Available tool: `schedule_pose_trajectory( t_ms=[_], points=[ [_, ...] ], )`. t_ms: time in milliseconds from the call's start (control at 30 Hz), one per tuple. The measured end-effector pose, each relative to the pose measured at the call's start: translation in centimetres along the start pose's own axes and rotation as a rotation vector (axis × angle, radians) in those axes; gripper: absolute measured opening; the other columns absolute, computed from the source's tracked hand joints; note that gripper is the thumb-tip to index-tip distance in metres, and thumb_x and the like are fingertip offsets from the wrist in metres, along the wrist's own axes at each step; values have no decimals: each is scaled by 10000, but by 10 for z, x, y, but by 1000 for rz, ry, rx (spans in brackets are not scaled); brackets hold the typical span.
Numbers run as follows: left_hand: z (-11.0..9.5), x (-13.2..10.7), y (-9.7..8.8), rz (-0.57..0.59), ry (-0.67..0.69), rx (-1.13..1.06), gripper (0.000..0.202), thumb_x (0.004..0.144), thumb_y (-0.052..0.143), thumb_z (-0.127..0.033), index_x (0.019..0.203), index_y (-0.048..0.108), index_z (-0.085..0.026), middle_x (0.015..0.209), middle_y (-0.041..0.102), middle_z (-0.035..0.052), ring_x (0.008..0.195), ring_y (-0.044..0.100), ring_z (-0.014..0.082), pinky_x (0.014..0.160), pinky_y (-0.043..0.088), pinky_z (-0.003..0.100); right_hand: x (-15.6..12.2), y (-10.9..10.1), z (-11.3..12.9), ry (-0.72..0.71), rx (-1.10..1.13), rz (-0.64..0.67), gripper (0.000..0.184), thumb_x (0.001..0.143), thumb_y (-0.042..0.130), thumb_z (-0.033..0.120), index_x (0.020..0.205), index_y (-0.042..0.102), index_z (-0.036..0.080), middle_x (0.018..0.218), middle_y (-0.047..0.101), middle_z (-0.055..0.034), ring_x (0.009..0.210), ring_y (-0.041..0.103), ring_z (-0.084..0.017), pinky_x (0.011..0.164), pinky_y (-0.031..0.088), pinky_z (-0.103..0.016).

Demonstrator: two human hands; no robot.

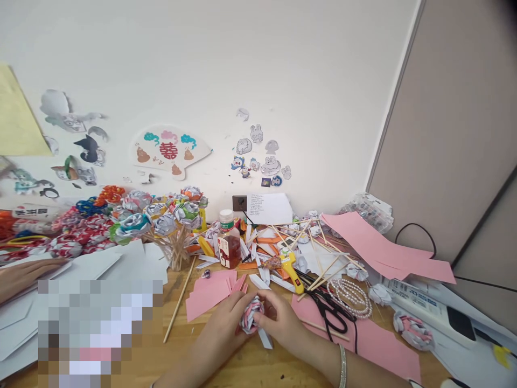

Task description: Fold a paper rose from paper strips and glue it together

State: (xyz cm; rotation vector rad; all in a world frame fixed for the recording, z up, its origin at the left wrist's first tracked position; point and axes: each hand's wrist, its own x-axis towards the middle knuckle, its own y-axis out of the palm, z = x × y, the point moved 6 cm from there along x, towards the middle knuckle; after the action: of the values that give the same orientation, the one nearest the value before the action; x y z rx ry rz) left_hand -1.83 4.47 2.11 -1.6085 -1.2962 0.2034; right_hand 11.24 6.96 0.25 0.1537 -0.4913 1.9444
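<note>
A paper flower [252, 315] in white and pink, with dark print on its petals, sits between my two hands low in the middle of the head view. My left hand [225, 319] wraps round it from the left. From the right, my right hand [279, 318] closes on it with thumb and fingers. A white paper strip [264, 338] sticks out below the flower. Just beyond my hands lie pink paper sheets [208, 295] and folded white strips [260, 281]. A yellow glue gun [291, 272] rests behind my right hand, near black-handled scissors [333, 315].
Finished paper flowers [161, 215] stand on sticks at the back left. A red-labelled bottle [228, 245] stands mid-table among paper scraps. Pearl strings [350, 297] and another pink-white flower [414, 330] lie on the right. Another person's hand [30, 276] rests on white sheets [97, 265] at left.
</note>
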Motion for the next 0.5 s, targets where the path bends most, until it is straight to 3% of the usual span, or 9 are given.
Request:
schedule_pose_trajectory(
  t_ms=[267, 400, 500],
  points=[
    [-8, 5, -7, -50, -59, -152, 396, 729, 632, -127, 1105, 575, -237, 1043, 618, 74, 971, 601, 227, 834, 506, 333, -1, -2, 8, -17, 4, 14, 338, 859, 558, 317, 1179, 578, 210, 1091, 641, -68, 930, 595, -214, 800, 474, -332],
    [-4, 7, -20, -162, -145, -187, 299, 735, 611, -167, 1029, 595, -216, 1006, 642, 75, 954, 610, 242, 823, 508, 350, -1, -4, 5, -6, -20, -5, 331, 868, 534, 297, 1184, 565, 206, 1074, 646, -71, 901, 597, -207, 757, 477, -320],
    [15, 7, -34, -289, -248, -183, 289, 745, 619, -255, 1031, 599, -223, 998, 668, 64, 921, 627, 248, 797, 518, 353, 1, -6, -1, -6, -101, -45, 293, 852, 529, 256, 1136, 578, 199, 1006, 656, -60, 847, 599, -195, 721, 467, -306]
  ],
)
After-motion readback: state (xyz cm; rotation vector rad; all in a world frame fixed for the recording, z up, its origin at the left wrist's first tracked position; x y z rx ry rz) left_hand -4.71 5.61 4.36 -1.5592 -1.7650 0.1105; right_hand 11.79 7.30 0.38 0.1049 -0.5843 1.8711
